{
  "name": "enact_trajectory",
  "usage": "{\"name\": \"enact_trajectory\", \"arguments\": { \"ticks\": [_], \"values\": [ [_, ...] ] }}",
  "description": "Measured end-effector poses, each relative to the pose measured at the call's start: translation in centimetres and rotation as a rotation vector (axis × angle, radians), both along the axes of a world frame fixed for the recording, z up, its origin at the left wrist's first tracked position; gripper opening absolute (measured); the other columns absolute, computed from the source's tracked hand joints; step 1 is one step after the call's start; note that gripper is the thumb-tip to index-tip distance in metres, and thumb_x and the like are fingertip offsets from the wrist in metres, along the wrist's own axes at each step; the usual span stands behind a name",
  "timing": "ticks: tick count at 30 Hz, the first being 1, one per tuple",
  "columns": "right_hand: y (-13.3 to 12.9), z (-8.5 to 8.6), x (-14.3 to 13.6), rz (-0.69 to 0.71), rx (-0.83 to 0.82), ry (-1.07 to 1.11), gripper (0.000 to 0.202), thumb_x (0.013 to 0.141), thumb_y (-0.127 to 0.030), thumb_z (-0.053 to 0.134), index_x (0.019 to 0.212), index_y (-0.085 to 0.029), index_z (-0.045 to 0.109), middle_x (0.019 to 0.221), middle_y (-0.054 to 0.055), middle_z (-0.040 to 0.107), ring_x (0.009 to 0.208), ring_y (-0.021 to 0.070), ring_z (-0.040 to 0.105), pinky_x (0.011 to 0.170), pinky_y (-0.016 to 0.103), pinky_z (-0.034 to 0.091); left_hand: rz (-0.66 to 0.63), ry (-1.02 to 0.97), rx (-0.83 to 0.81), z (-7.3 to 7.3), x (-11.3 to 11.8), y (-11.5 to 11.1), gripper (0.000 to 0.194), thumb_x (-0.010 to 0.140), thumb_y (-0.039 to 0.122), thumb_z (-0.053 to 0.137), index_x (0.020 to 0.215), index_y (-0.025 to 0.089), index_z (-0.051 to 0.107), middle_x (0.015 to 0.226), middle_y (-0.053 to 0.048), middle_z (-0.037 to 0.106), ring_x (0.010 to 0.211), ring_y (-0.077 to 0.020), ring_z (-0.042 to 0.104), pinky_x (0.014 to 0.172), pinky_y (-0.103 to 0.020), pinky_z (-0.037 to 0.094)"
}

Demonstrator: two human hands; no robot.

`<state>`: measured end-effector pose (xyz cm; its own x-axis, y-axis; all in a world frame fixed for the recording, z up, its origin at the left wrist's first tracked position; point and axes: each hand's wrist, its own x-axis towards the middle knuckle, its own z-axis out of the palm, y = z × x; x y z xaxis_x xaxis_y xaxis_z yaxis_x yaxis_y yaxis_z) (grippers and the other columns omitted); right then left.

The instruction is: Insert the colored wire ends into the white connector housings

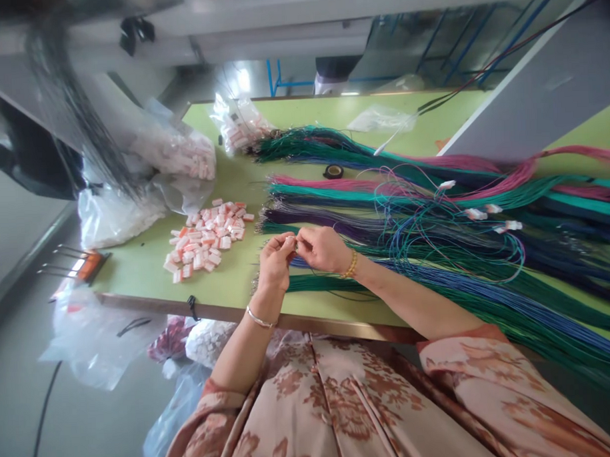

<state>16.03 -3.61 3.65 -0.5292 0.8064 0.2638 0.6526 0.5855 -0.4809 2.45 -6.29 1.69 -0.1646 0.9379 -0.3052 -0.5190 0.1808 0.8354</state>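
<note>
My left hand (277, 256) and my right hand (326, 249) meet fingertip to fingertip above the near part of the green table. Both are closed in a pinch. Whatever lies between the fingers is too small and too covered to make out. Just beyond and under the hands run long bundles of wires: a dark purple one (314, 218), a pink one (328, 184) and a blue one (427, 277). Their metal-tipped ends point left. Left of my hands lies a loose pile of small white and orange plastic connectors (205, 238).
Clear bags of connectors (182, 149) stand at the back left, near a hanging bundle of grey wires (81, 109). A roll of black tape (334, 171) lies among the bundles. Looped wires with white connectors (476, 214) rest at right. An orange block with metal prongs (90, 266) sits on the left edge.
</note>
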Motion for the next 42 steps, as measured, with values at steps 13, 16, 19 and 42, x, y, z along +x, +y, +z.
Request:
{"name": "enact_trajectory", "arguments": {
  "ticks": [13,16,19,42],
  "values": [
    [5.7,2.2,3.2,-0.021,-0.19,0.31,0.022,0.085,-0.031,0.051,0.085,-0.015,0.066,0.074,0.002,0.066,0.062,0.0112,0.052,0.061,0.022,0.039,-0.062,-0.075,0.029,0.9,-0.5,2.2,0.026,0.06,0.024,0.082,0.08,0.015,0.068,0.07,0.0,0.062,0.059,-0.0056,0.051,0.059,-0.02,0.042],
    [10.3,1.4,3.5,-0.146,-0.166,0.183,0.017,0.081,-0.025,0.057,0.083,-0.013,0.068,0.076,0.005,0.069,0.066,0.0127,0.057,0.065,0.023,0.041,-0.069,-0.092,0.013,0.4,-0.7,2.8,0.026,0.061,0.023,0.082,0.081,0.014,0.068,0.07,0.0,0.061,0.059,-0.0052,0.051,0.058,-0.02,0.042],
    [13.3,-0.5,2.6,-0.196,-0.179,-0.045,0.013,0.079,-0.02,0.059,0.08,-0.014,0.071,0.08,0.006,0.071,0.071,0.0143,0.06,0.067,0.024,0.041,-0.07,-0.101,-0.009,-0.2,-0.8,2.9,0.027,0.061,0.024,0.082,0.082,0.015,0.067,0.07,0.0,0.061,0.059,-0.005,0.051,0.058,-0.019,0.042],
    [16.7,1.2,5.0,-0.388,-0.202,-0.252,0.026,0.078,-0.033,0.056,0.085,-0.014,0.073,0.086,0.008,0.073,0.078,0.0176,0.063,0.066,0.025,0.041,-0.104,-0.133,-0.019,-0.4,-1.1,2.5,0.026,0.063,0.024,0.082,0.081,0.013,0.067,0.069,0.001,0.059,0.059,-0.0042,0.05,0.057,-0.018,0.04]
  ]
}}
